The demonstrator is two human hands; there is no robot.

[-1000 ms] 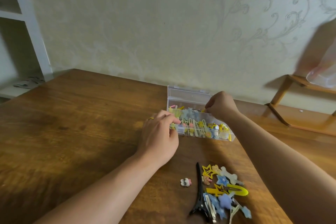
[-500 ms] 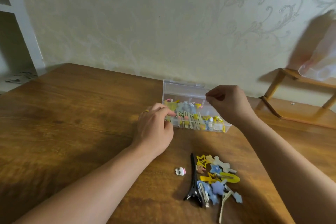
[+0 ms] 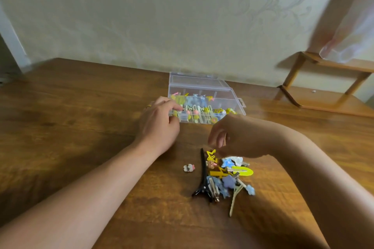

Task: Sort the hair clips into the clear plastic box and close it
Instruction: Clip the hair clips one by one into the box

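- We see a brown wooden table (image 3: 81, 127).
- On it stands the clear box (image 3: 202, 85), lid open, clips inside.
- Nearer us lies a pile of clips (image 3: 228, 176), a black clip (image 3: 203, 180) at its left edge.
- A small white clip (image 3: 189, 168) lies just left, apart.

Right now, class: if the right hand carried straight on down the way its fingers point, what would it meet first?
Probably the yellow star clip at the near edge of the loose pile; the right hand hovers just above it, though depth is unclear.

Pale scroll-patterned wall (image 3: 182, 16) behind a wooden table (image 3: 70, 127); wooden rack (image 3: 323, 79) at right.
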